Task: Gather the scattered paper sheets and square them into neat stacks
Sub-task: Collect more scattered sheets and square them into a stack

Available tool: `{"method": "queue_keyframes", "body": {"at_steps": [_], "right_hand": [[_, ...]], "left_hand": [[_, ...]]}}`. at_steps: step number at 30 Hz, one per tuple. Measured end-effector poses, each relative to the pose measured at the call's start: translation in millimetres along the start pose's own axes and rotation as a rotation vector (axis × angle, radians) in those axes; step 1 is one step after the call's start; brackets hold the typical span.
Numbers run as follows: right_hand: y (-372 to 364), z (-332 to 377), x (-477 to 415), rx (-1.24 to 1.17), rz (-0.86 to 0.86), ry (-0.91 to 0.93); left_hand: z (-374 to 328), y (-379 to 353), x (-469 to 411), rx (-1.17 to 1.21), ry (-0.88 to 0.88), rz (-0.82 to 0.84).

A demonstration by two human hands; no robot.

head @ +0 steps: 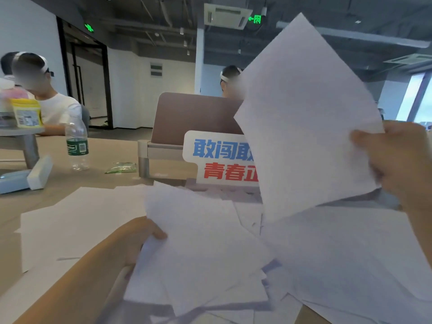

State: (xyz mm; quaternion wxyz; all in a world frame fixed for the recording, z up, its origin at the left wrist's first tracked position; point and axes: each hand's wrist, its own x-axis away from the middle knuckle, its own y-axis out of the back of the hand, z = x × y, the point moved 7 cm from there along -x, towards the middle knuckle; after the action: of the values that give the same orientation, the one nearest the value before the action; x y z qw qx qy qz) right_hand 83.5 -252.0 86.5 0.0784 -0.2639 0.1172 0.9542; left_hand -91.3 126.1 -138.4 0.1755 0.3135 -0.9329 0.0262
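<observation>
Tan counter (105, 183) in an open office. Bare dark ceiling with ducts, a ceiling air unit (225, 16) and a green exit sign (256, 19). We note two other people seated beyond: one at far left in a white shirt (56, 106), one behind a brown divider panel (194, 115).

White paper sheets (77, 218) lie scattered and overlapping across the near counter, corners at all angles. Our left hand (138, 239) grips a loose, fanned bundle (201, 249) low over the spread, thumb on top, fingers hidden beneath. Our right hand (402, 164) pinches a raised sheet (308, 118) by its right edge, thumb on its face. It stands tilted, one corner toward the ceiling, the lowest corner over the sheets on the counter. We cannot tell whether it is one sheet or several.

Writing: a white sign (217, 157) behind the sheets shows blue 敢闯敢 over red 青春, the rest covered by the raised sheet. A clear water bottle (76, 142) carries a green label, too blurred to read. Yellow-labelled tub (27, 113) at far left, print unreadable. Green wrapper (121, 167) beside the divider's post.
</observation>
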Motion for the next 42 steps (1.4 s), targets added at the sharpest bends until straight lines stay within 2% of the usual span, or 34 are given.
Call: {"method": "queue_keyframes", "body": {"at_steps": [2,5,8,11,15,16,19,21,25,29,32,34,38,42], "right_hand": [[-11,-13,1,-0.106,0.105,-0.161],[-47,-54,28,-0.076,0.312,-0.366],[-76,-100,68,0.030,0.380,-0.483],[-104,-125,110,0.061,0.482,-0.546],[-141,-134,146,0.124,0.744,-0.614],[-146,-133,145,0.104,0.740,-0.630],[-140,-132,113,0.062,0.476,-0.603],[-135,-139,91,-0.041,0.357,-0.683],[-150,-159,84,-0.378,0.415,-0.904],[-168,-161,93,-0.453,0.551,-1.006],[-183,-160,111,-0.299,0.750,-0.971],[-189,-164,122,-0.196,0.815,-0.921],[-190,-148,119,-0.078,0.818,-0.681],[-186,-142,119,-0.035,0.799,-0.540]], "left_hand": [[-2,2,7,-0.007,-0.018,-0.085],[4,-7,16,0.074,0.020,-0.063],[-4,-12,18,0.091,-0.012,-0.099],[-5,-21,21,0.135,-0.064,-0.005],[-6,-17,11,-0.002,-0.129,-0.041],[-5,-16,9,-0.056,-0.134,-0.064],[-6,-8,3,-0.153,-0.126,-0.134],[-12,2,1,-0.167,-0.130,-0.170],[-14,19,-5,-0.196,-0.113,-0.246],[-8,18,-15,-0.244,-0.041,-0.230],[-8,19,-18,-0.246,-0.037,-0.210],[-8,19,-18,-0.254,-0.030,-0.193],[-9,19,-14,-0.248,-0.048,-0.172],[-10,17,-11,-0.215,-0.066,-0.158]]}}
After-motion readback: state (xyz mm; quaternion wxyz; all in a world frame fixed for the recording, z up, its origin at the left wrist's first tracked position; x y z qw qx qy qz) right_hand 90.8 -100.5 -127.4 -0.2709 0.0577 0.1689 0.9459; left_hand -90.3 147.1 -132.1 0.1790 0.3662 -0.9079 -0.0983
